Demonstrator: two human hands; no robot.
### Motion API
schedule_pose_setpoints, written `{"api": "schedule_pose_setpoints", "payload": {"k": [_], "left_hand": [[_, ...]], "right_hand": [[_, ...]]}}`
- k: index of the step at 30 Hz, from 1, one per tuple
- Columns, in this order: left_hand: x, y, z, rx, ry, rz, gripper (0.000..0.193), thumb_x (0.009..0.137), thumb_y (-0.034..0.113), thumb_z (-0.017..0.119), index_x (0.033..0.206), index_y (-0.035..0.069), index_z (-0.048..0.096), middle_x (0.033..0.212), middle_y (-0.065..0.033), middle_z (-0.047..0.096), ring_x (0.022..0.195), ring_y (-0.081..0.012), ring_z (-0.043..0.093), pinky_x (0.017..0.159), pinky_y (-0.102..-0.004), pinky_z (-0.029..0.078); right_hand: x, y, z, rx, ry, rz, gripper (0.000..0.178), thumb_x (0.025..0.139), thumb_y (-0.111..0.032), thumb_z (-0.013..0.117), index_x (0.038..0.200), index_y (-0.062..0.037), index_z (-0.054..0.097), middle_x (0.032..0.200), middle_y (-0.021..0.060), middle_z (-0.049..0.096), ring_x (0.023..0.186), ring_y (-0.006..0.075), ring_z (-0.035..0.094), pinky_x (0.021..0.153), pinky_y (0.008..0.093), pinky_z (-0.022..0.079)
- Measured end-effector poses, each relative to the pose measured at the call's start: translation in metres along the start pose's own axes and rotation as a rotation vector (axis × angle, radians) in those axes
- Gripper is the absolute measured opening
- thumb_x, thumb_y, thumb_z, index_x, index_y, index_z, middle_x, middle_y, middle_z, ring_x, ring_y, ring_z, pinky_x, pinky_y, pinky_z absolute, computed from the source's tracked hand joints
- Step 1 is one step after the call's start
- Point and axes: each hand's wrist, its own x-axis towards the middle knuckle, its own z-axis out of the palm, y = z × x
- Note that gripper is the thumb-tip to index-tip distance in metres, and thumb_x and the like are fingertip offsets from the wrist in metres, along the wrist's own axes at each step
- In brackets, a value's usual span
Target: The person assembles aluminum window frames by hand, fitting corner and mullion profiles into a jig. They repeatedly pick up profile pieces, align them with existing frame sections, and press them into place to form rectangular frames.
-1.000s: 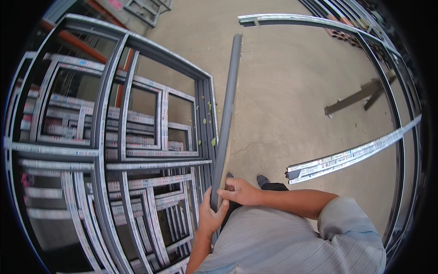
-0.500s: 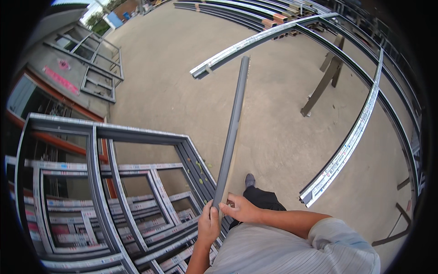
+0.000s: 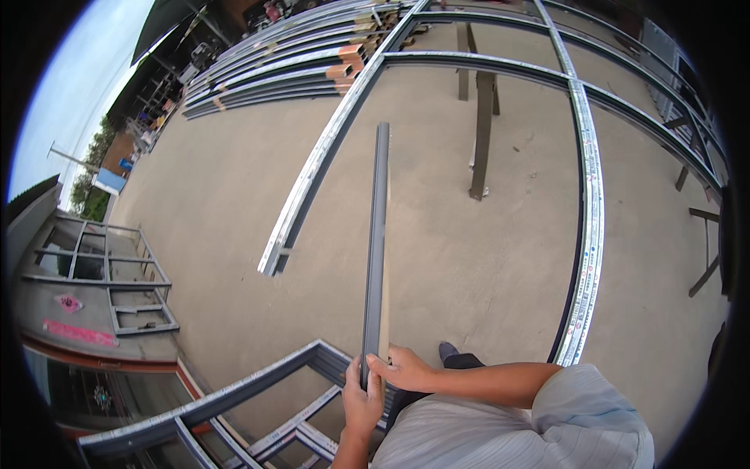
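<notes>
A long, straight grey window-frame profile [image 3: 378,234] points away from me, held at its near end and reaching out over the concrete floor. My left hand [image 3: 362,399] is closed round that near end. My right hand [image 3: 406,369] grips the same end from the right, its thumb close to the left hand's fingers. The far tip lies in the gap between two arms of a large window frame [image 3: 582,195], apart from both. White printed film covers the faces of that frame.
Brown trestle legs [image 3: 483,141] stand under the large frame. Bundled profiles [image 3: 281,70] with orange-brown ends lie at the far left. Stacked window frames [image 3: 234,387] are close on my left. More frames [image 3: 86,258] stand against the left wall.
My view has swung to the right, toward the large frame. The profile stays in both hands and now points more directly ahead. The stacked frames have slid toward the lower left.
</notes>
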Motion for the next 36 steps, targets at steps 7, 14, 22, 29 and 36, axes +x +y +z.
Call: {"api": "schedule_pose_setpoints", "payload": {"k": [7, 14, 22, 29, 36], "left_hand": [[0.133, 0.019, 0.026, -0.240, -0.234, 0.007, 0.049, 0.109, 0.023, 0.067, 0.149, -0.003, 0.055, 0.121, -0.0208, 0.074, 0.107, -0.0246, 0.073, 0.093, -0.0388, 0.057], [0.296, 0.015, 0.043, -0.249, -0.398, 0.134, 0.056, 0.112, 0.032, 0.061, 0.154, -0.003, 0.049, 0.129, -0.0251, 0.072, 0.118, -0.0344, 0.073, 0.099, -0.0436, 0.057], [0.475, 0.067, 0.063, -0.170, -0.546, 0.337, 0.057, 0.113, 0.031, 0.056, 0.157, -0.003, 0.041, 0.129, -0.0328, 0.070, 0.117, -0.0503, 0.071, 0.097, -0.0532, 0.056], [0.590, 0.109, 0.119, -0.127, -0.629, 0.385, 0.061, 0.113, 0.031, 0.054, 0.160, -0.004, 0.036, 0.131, -0.0352, 0.068, 0.120, -0.0524, 0.068, 0.099, -0.0539, 0.054], [0.707, 0.146, 0.199, -0.143, -0.566, 0.415, 0.058, 0.115, 0.035, 0.050, 0.158, -0.003, 0.039, 0.129, -0.0361, 0.068, 0.118, -0.0549, 0.068, 0.097, -0.0561, 0.054]], "right_hand": [[0.081, -0.030, -0.050, 0.147, 0.359, -0.057, 0.052, 0.114, -0.050, 0.054, 0.125, -0.0001, 0.064, 0.099, 0.0152, 0.074, 0.091, 0.0238, 0.070, 0.084, 0.0418, 0.057], [0.201, -0.063, -0.108, 0.099, 0.560, -0.124, 0.052, 0.116, -0.048, 0.050, 0.129, 0.0011, 0.062, 0.108, 0.0145, 0.072, 0.100, 0.0233, 0.069, 0.091, 0.0406, 0.056], [0.337, -0.108, -0.187, 0.124, 0.842, -0.120, 0.049, 0.118, -0.046, 0.047, 0.123, -0.0002, 0.062, 0.095, 0.0094, 0.068, 0.086, 0.0183, 0.064, 0.079, 0.0390, 0.055], [0.414, -0.149, -0.291, 0.162, 0.991, -0.034, 0.048, 0.119, -0.045, 0.045, 0.108, -0.0017, 0.062, 0.087, 0.0007, 0.060, 0.081, 0.0119, 0.054, 0.072, 0.0332, 0.050], [0.512, -0.159, -0.434, 0.180, 1.006, -0.033, 0.052, 0.118, -0.046, 0.044, 0.105, 0.0002, 0.062, 0.085, 0.0075, 0.062, 0.080, 0.0179, 0.057, 0.074, 0.0397, 0.051]]}}
